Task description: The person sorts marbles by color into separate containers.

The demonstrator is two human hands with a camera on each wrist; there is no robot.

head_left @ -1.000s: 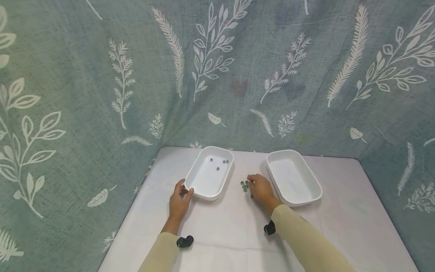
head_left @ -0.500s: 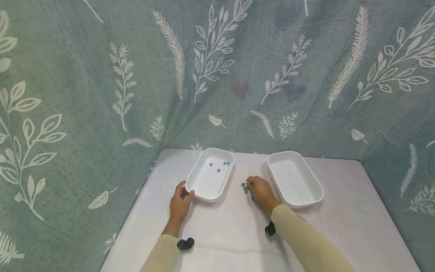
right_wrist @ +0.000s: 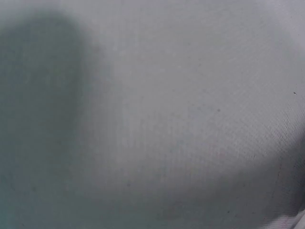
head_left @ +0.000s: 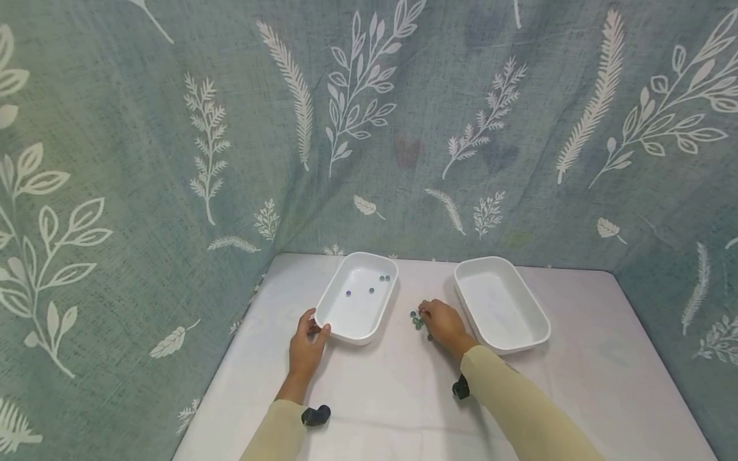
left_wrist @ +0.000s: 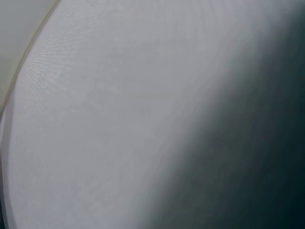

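My left hand [head_left: 307,349] grips the near left corner of a white rectangular tray [head_left: 355,339], thumb at its front and fingers along its left side. Inside that tray lie several small marbles, one a deeper blue marble [head_left: 348,293] apart from the rest. My right hand [head_left: 442,322] is low over the table with bent fingers, its fingertips among a small cluster of green and blue marbles. A blue marble [head_left: 412,314] and a green marble [head_left: 416,321] show beside the fingertips. I cannot tell whether the fingers pinch a marble. Both wrist views show mostly blurred white cloth.
A second white tray [head_left: 500,314] stands right of the right hand, with no marbles visible in it. White cloth covers the table [head_left: 380,390]. A green leaf-patterned curtain [head_left: 369,166] hangs behind and at both sides.
The deeper blue marble in the left tray has rolled toward the near left. Both hands stay in nearly the same places, the right fingers shifting slightly at the marbles.
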